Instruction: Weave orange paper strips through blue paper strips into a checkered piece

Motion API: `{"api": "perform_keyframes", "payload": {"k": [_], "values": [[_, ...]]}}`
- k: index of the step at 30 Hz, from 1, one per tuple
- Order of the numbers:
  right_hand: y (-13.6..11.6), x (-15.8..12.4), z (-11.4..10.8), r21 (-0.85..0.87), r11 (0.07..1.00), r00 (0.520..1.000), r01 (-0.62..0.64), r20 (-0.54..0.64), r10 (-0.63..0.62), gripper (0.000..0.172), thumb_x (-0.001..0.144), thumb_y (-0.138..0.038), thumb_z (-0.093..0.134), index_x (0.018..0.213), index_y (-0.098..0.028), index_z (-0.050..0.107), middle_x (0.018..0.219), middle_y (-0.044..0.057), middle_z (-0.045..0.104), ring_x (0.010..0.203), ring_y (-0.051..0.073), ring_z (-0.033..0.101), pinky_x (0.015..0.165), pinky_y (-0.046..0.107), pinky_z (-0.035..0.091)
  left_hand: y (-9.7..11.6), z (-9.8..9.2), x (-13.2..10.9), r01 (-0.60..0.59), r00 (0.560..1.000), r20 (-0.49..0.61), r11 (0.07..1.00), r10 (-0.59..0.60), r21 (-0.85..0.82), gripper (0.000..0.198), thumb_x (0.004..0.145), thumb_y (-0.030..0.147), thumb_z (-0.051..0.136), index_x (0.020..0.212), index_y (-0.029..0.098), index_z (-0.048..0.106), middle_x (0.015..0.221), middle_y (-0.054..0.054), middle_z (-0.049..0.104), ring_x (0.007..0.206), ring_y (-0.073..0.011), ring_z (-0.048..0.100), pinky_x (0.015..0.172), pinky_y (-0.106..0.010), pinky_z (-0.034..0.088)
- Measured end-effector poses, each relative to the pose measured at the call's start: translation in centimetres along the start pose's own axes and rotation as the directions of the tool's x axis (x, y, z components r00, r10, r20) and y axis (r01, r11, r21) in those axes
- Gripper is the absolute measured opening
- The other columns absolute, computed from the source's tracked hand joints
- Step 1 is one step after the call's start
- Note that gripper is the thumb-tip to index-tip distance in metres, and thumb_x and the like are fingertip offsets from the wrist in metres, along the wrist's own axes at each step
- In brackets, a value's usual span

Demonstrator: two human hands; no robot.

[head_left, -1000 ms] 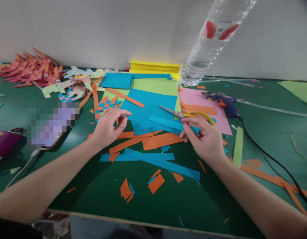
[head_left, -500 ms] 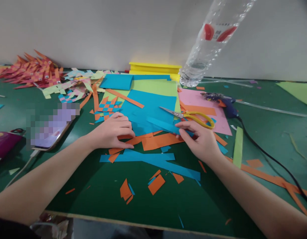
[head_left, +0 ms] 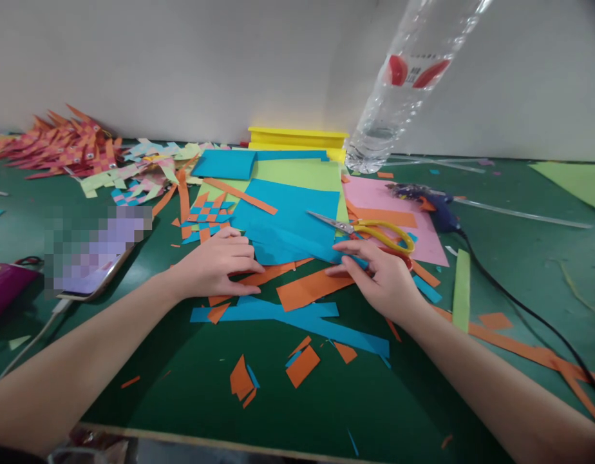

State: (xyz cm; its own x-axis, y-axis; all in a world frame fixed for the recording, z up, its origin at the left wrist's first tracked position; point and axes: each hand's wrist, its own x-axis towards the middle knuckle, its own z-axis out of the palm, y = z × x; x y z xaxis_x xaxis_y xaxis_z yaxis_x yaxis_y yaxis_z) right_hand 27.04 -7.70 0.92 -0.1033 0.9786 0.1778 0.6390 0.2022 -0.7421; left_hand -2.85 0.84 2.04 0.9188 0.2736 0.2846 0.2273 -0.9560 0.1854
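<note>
At right hand [head_left: 382, 277], nearer than left: flat, narrow blue paper strip [head_left: 317, 248], long axis slanting down rightward, end lightly held between thumb and fingers | In left hand [head_left: 223, 263], half-curled over orange strips [head_left: 264, 276]: hold not tellable | Beyond: smooth blue sheet [head_left: 292, 205], pointed steel scissors [head_left: 348, 227] with looped yellow handles

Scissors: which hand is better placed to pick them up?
Right, I'd say. The right hand is close by the handles of the scissors; the left hand is farther off, left of the blue paper. Caveat: a blue strip seems to be between the right thumb and index finger.
</note>
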Motion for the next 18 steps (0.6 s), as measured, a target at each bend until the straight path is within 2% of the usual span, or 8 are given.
{"api": "perform_keyframes", "payload": {"k": [5, 10, 14, 18], "values": [[0.05, 0.02, 0.08, 0.048, 0.999, 1.000, 0.011, -0.024, -0.010, 0.022, 0.095, -0.029, 0.046, 0.111, -0.020, 0.059, 0.102, 0.008, 0.071, 0.079, 0.020, 0.075, 0.057, 0.024, 0.055, 0.22, 0.05, 0.03, 0.071, 0.997, 0.021, 0.995, -0.069, -0.064, 0.019, 0.089, 0.037, 0.063, 0.095, 0.020, 0.066, 0.085, -0.002, 0.069, 0.080, -0.0169, 0.060, 0.086, -0.034, 0.035], [-0.13, 0.02, 0.10, 0.068, 0.998, 0.996, -0.002, -0.088, 0.008, 0.022, 0.094, -0.030, 0.048, 0.111, -0.020, 0.059, 0.102, 0.009, 0.071, 0.079, 0.022, 0.075, 0.059, 0.027, 0.057, 0.44, 0.45, 0.03, 0.142, 0.989, 0.049, 0.987, -0.138, -0.073, 0.017, 0.090, 0.037, 0.060, 0.093, 0.020, 0.064, 0.089, -0.002, 0.069, 0.087, -0.0176, 0.061, 0.089, -0.034, 0.035], [-0.03, 0.03, 0.07, 0.061, 0.998, 0.996, -0.012, -0.086, 0.018, 0.024, 0.093, -0.029, 0.050, 0.113, -0.020, 0.059, 0.090, 0.007, 0.074, 0.075, 0.020, 0.075, 0.061, 0.028, 0.058, 0.68, 0.46, 0.07, 0.164, 0.985, 0.062, 0.984, -0.159, -0.066, 0.017, 0.091, 0.036, 0.059, 0.091, 0.019, 0.063, 0.087, -0.002, 0.068, 0.085, -0.0177, 0.060, 0.088, -0.034, 0.035], [0.00, -0.08, -0.02, 0.057, 0.998, 0.996, -0.007, -0.083, 0.012, 0.024, 0.093, -0.029, 0.050, 0.114, -0.019, 0.059, 0.077, 0.004, 0.074, 0.072, 0.019, 0.074, 0.060, 0.026, 0.057, 0.92, 0.28, 0.15, 0.118, 0.992, 0.039, 0.993, -0.117, -0.031, 0.014, 0.092, 0.029, 0.055, 0.089, 0.019, 0.063, 0.084, -0.002, 0.069, 0.079, -0.0165, 0.060, 0.088, -0.035, 0.035]]}}
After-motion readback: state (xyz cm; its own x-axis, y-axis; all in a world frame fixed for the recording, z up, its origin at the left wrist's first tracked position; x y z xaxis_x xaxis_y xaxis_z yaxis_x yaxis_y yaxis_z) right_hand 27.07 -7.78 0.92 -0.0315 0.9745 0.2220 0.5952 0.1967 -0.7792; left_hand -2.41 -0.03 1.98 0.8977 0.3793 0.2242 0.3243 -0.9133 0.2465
